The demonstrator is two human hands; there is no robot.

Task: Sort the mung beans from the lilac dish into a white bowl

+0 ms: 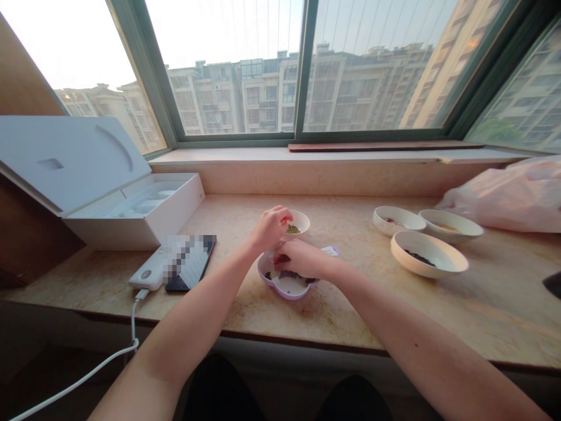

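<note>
marble sill (236,301) under tall windows (228,76), fingers (280,215) curled above bowls (303,220), perhaps pinching something

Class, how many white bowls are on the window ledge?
4: the bean bowl at centre; then, to the right, the left bowl, the far bowl and the front bowl.

The marble-look sill top (359,310) is smooth polished stone with a soft sheen; the three white ceramic bowls (429,254) carry a smooth glaze that catches the light, as does the small cream bowl (302,221), while the lilac-rimmed dish (289,287) is glossy, either glazed ceramic or plastic. The box lid (72,161) is matt white paperboard; the power bank (146,276) is smooth white plastic, its charging cable (74,380) matt and rubbery; the crumpled pale pink bag (504,202) is thin translucent plastic film; the window frame (151,76) is dull painted metal.
</note>
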